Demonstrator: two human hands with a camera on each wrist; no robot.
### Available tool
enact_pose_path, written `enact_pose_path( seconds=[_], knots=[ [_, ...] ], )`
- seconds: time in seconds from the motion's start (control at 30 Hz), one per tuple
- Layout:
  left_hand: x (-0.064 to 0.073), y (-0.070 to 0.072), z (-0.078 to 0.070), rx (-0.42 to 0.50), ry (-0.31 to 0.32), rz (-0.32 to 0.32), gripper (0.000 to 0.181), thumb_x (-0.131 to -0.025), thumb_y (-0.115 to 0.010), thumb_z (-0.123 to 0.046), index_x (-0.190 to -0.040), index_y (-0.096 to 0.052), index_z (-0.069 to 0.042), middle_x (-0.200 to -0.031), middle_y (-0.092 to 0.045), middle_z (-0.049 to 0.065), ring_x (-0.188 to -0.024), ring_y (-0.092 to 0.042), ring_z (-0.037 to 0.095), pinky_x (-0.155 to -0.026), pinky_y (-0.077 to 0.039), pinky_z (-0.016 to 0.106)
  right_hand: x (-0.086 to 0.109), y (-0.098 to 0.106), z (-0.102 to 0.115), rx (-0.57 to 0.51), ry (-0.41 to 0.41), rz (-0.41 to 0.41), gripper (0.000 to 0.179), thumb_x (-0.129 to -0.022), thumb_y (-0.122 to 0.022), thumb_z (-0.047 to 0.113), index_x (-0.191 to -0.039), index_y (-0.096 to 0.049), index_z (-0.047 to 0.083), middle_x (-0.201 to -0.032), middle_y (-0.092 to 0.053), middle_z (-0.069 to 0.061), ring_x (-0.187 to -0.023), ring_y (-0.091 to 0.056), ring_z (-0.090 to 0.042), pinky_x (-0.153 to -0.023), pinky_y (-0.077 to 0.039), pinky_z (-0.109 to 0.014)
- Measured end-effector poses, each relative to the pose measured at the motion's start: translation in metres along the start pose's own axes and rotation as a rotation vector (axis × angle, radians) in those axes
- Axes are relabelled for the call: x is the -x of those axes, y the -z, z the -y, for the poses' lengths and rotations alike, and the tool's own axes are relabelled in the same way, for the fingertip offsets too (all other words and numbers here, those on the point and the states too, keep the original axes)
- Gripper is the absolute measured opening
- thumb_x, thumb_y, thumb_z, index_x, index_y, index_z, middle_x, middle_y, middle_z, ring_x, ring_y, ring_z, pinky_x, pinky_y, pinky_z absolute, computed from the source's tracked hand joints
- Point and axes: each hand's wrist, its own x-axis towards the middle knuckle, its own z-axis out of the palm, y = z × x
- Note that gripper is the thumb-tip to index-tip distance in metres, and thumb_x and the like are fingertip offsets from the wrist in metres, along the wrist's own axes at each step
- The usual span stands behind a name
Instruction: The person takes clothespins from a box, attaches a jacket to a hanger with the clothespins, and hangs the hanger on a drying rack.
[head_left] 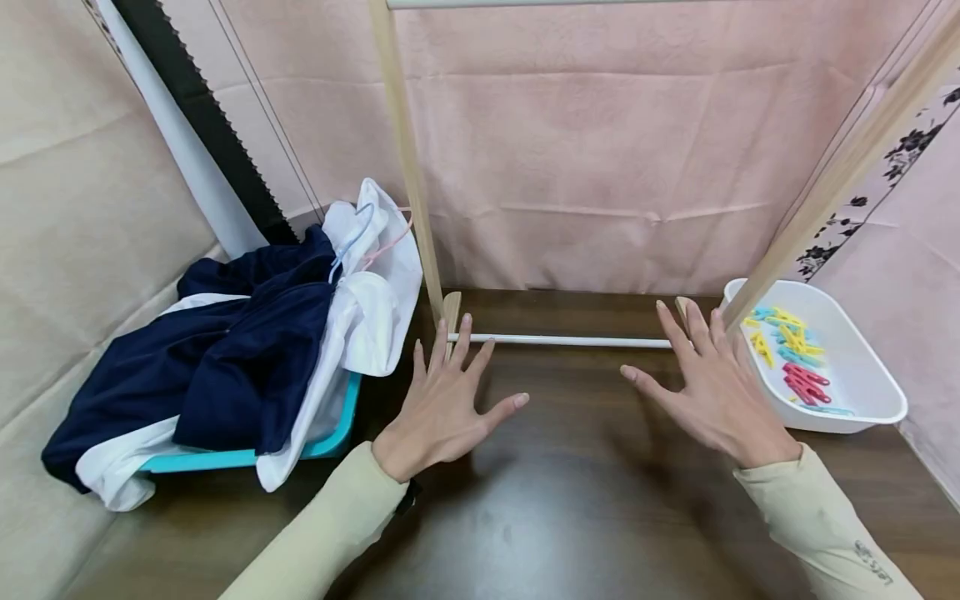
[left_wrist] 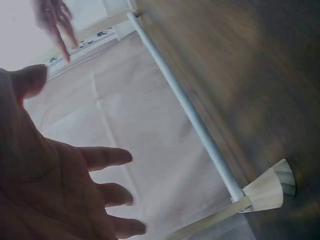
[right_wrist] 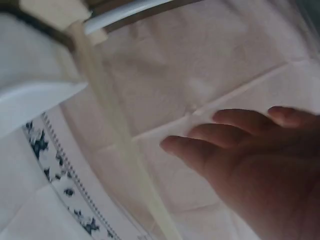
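Both hands hover over the dark wooden table with fingers spread, holding nothing. The left hand is nearest the left foot of a wooden rack, whose white lower bar runs between the two uprights. Close to the right upright is the right hand. To the left, navy and white clothes lie heaped over a turquoise basket; a blue hanger hook and a pink one stick out of them. In the left wrist view, the bar's left end meets a wooden foot.
A white tub at the right holds yellow, blue and red clothespins. Pink cloth hangs behind the rack. A pale rod crosses the rack at the top edge of the head view. Cream fabric borders the left side.
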Motion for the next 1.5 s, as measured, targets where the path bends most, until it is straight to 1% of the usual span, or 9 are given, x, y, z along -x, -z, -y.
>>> enact_pose_path(
  seconds=[0.13, 0.27, 0.37, 0.5, 0.67, 0.83, 0.97, 1.3, 1.5],
  knots=[
    [0.011, 0.008, -0.003, 0.022, 0.004, -0.01, 0.08, -0.099, -0.044, -0.069, -0.154, -0.045, -0.011, -0.164, -0.035, 0.018, -0.154, -0.03, 0.039, -0.122, -0.03, 0.058, -0.003, 0.001, 0.008, -0.021, 0.017, -0.049, 0.071, -0.097, -0.06, 0.055, -0.147, -0.05, 0.006, -0.139, -0.061, -0.027, -0.118, -0.062, -0.049, -0.096, -0.047, -0.064],
    [0.027, 0.018, -0.008, 0.002, -0.044, -0.1, 0.052, -0.1, -0.056, -0.054, -0.124, -0.067, -0.009, -0.12, -0.069, 0.009, -0.112, -0.064, 0.026, -0.088, -0.057, 0.043, -0.003, 0.002, 0.021, -0.055, 0.079, -0.145, 0.025, -0.095, -0.069, 0.034, -0.101, -0.072, 0.01, -0.086, -0.077, -0.006, -0.074, -0.07, -0.023, -0.066, -0.053, -0.043],
    [0.041, 0.028, -0.008, -0.013, -0.098, -0.183, 0.031, -0.099, -0.062, -0.047, -0.096, -0.068, -0.017, -0.089, -0.064, -0.003, -0.084, -0.06, 0.013, -0.065, -0.051, 0.029, -0.003, 0.002, 0.035, -0.104, 0.126, -0.195, 0.008, -0.093, -0.07, 0.021, -0.086, -0.07, 0.017, -0.073, -0.07, 0.007, -0.066, -0.062, -0.008, -0.062, -0.049, -0.03],
    [0.064, 0.047, -0.004, 0.017, -0.174, -0.301, 0.023, -0.099, -0.067, -0.033, -0.079, -0.059, -0.023, -0.077, -0.053, -0.011, -0.074, -0.049, 0.005, -0.06, -0.041, 0.021, -0.003, -0.003, 0.059, -0.191, 0.212, -0.233, 0.014, -0.094, -0.069, 0.016, -0.081, -0.066, 0.019, -0.066, -0.061, 0.01, -0.059, -0.053, -0.003, -0.057, -0.046, -0.023],
    [0.09, 0.07, 0.012, 0.054, -0.255, -0.439, 0.018, -0.095, -0.068, -0.019, -0.08, -0.059, -0.021, -0.08, -0.054, -0.012, -0.078, -0.05, 0.004, -0.066, -0.042, 0.021, -0.006, -0.014, 0.097, -0.373, 0.315, -0.203, 0.019, -0.097, -0.068, 0.014, -0.079, -0.065, 0.019, -0.065, -0.058, 0.012, -0.057, -0.051, -0.001, -0.055, -0.046, -0.022],
    [0.109, 0.1, 0.036, 0.071, -0.291, -0.465, 0.008, -0.094, -0.068, -0.017, -0.087, -0.065, -0.019, -0.094, -0.061, -0.01, -0.095, -0.054, 0.008, -0.083, -0.043, 0.023, -0.007, -0.024, 0.136, -0.594, 0.388, -0.137, 0.013, -0.096, -0.068, 0.009, -0.086, -0.069, 0.017, -0.076, -0.066, 0.009, -0.067, -0.06, -0.003, -0.061, -0.054, -0.024],
    [0.118, 0.128, 0.061, 0.053, -0.254, -0.496, 0.007, -0.092, -0.069, -0.008, -0.095, -0.068, -0.014, -0.106, -0.065, -0.002, -0.104, -0.053, 0.016, -0.092, -0.038, 0.028, -0.005, -0.03, 0.166, -0.693, 0.436, -0.063, 0.008, -0.096, -0.067, 0.009, -0.096, -0.071, 0.015, -0.089, -0.07, 0.007, -0.077, -0.065, -0.004, -0.07, -0.058, -0.024],
    [0.122, 0.18, 0.148, -0.031, -0.091, -0.382, 0.033, -0.092, -0.061, 0.005, -0.124, -0.061, -0.003, -0.134, -0.056, 0.023, -0.124, -0.038, 0.048, -0.099, -0.024, 0.057, -0.017, -0.022, 0.242, -0.699, 0.5, 0.132, 0.023, -0.095, -0.069, 0.022, -0.117, -0.068, 0.014, -0.106, -0.064, 0.004, -0.091, -0.065, -0.01, -0.082, -0.054, -0.023],
    [0.111, 0.204, 0.201, -0.094, 0.136, -0.041, 0.065, -0.094, -0.07, -0.009, -0.147, -0.036, 0.006, -0.147, -0.034, 0.042, -0.133, -0.021, 0.062, -0.103, -0.018, 0.072, -0.036, -0.022, 0.289, -0.736, 0.466, 0.259, 0.038, -0.097, -0.065, 0.023, -0.132, -0.064, 0.007, -0.114, -0.07, 0.0, -0.089, -0.067, 0.0, -0.086, -0.054, -0.017]
  ],
)
